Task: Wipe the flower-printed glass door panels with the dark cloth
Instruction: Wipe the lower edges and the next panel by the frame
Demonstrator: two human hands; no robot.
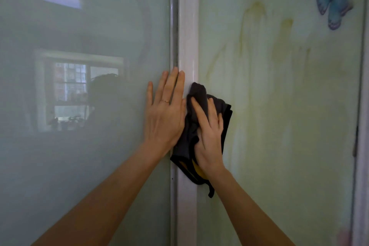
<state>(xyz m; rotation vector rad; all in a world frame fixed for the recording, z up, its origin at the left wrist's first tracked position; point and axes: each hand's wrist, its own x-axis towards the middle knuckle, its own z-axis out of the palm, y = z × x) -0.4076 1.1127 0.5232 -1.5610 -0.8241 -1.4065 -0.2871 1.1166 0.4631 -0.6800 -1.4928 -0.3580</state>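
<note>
In the head view, we judged the wiping step to be in hand. The dark grey cloth with a yellow underside (198, 93) lay pressed over the white upright frame post (187, 26) and the left edge of the right-hand pale green glass door panel (283, 146). We noted yellowish streaks (254, 12) on that panel above the cloth and a blue butterfly print (332, 2) near its top right corner.

The next move, in our judgement, called for firm, even strokes from the left edge up and across the streaks.

The right hand (209, 138) lay on the cloth with fingers extended and spread, pressing it flat. We saw no closed grip, and the thumb sat partly in a fold. The left hand (165, 112) rested flat, fingers straight and holding nothing, on the right edge of the left-hand frosted glass panel (79, 166), fingertips reaching the post.
</note>
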